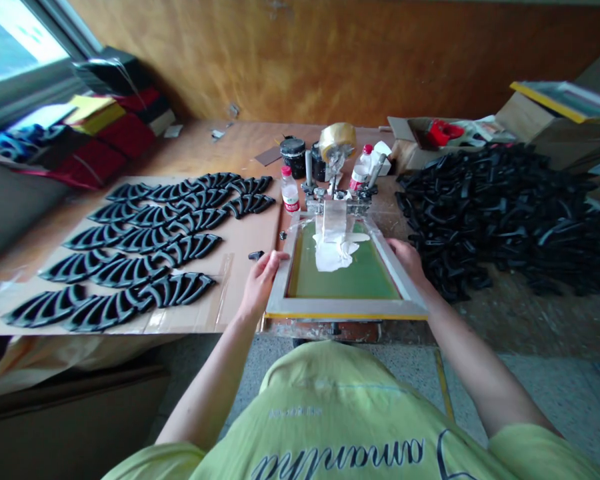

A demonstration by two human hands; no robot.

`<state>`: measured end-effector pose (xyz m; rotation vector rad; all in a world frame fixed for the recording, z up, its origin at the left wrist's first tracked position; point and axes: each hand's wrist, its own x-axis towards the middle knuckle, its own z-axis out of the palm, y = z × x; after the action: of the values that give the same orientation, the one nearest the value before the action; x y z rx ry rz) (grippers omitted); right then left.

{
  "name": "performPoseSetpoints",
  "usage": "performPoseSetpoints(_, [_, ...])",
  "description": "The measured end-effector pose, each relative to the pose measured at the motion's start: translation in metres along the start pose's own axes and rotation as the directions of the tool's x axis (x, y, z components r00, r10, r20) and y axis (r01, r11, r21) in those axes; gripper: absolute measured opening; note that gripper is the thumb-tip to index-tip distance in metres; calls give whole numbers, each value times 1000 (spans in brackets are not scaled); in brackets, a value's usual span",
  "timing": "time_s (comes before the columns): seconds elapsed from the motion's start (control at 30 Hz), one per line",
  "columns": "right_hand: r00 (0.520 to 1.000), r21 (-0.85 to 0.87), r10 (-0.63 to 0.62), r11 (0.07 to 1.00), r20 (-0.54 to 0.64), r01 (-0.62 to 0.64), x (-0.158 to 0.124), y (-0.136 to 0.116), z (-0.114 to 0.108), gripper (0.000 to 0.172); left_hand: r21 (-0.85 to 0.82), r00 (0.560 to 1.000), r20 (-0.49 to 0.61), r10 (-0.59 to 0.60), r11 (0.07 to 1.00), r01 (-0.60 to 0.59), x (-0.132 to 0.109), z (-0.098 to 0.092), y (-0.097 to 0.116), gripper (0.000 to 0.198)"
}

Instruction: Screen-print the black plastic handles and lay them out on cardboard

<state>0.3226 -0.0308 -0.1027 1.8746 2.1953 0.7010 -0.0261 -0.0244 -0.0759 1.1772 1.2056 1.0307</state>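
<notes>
A screen printing frame (349, 307) with a green mesh lies before me, hinged at its far end to a metal clamp (337, 200). White ink (334, 259) is pooled on the far part of the mesh, below a pale squeegee-like blade (335, 220). My left hand (263, 280) is closed on the frame's left side, thumb on top. On the opposite side my right hand (409, 261) grips the right edge, its fingers partly hidden. One small black plastic piece (255, 255) is just beside my left fingers. What lies under the screen is hidden.
Rows of black curved pieces (180, 250) lie on a cardboard sheet (245, 233) at left. A big heap of black parts (500, 213) covers the right. Behind the clamp stand bottles (290, 190), a black tub (293, 157) and a tape roll (337, 139).
</notes>
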Motion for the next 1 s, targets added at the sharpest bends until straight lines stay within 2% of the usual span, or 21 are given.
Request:
performPoseSetpoints(0.07, [988,264,131,959,-76,-107,16,4,-9,34,16,988,58,-140,990,139,-9,-3,-35,56])
performPoseSetpoints(0.13, [971,539,196,837,-134,-94,35,-10,-24,47,51,975,74,-207,978,204,-10,-2,-67,73])
performPoseSetpoints(0.17, [975,614,166,789,-150,-40,45,-21,-32,55,75,973,70,-219,974,213,-9,-1,-81,77])
performPoseSetpoints(0.23, [991,629,16,774,-132,71,60,-44,-44,58,111,973,61,-225,970,217,-4,1,-101,79])
performPoseSetpoints(0.3, [992,603,-116,789,-42,117,66,-62,-48,41,125,970,56,-235,966,227,0,2,-113,75])
performPoseSetpoints(0.37, [983,591,-178,799,48,116,61,-74,-44,20,152,968,45,-248,959,238,2,1,-118,71])
performPoseSetpoints(0.43, [973,599,-220,789,63,139,47,-78,-36,10,210,967,23,-253,947,243,2,-1,-121,67])
performPoseSetpoints(0.5, [953,619,-302,747,-9,242,28,-78,-31,15,260,969,-5,-249,935,241,2,-2,-124,62])
performPoseSetpoints(0.57, [906,629,-409,678,-107,381,14,-72,-29,21,276,971,-26,-239,932,236,1,-3,-126,58])
performPoseSetpoints(0.67, [841,631,-517,601,-161,491,10,-63,-32,18,289,972,-37,-233,928,234,1,-2,-128,52])
performPoseSetpoints(0.73, [861,632,-487,624,-145,459,15,-62,-34,14,309,970,-35,-242,920,241,0,-2,-128,51])
performPoseSetpoints(0.83, [921,602,-355,704,-160,376,15,-72,-33,17,259,966,-3,-258,933,249,-1,-1,-126,54])
performPoseSetpoints(0.93, [905,588,-366,692,-216,420,3,-82,-28,23,193,964,32,-263,948,253,-3,-1,-124,57])
performPoseSetpoints(1.0, [891,611,-392,655,-230,446,0,-83,-28,18,170,962,38,-271,950,260,-4,-1,-122,58])
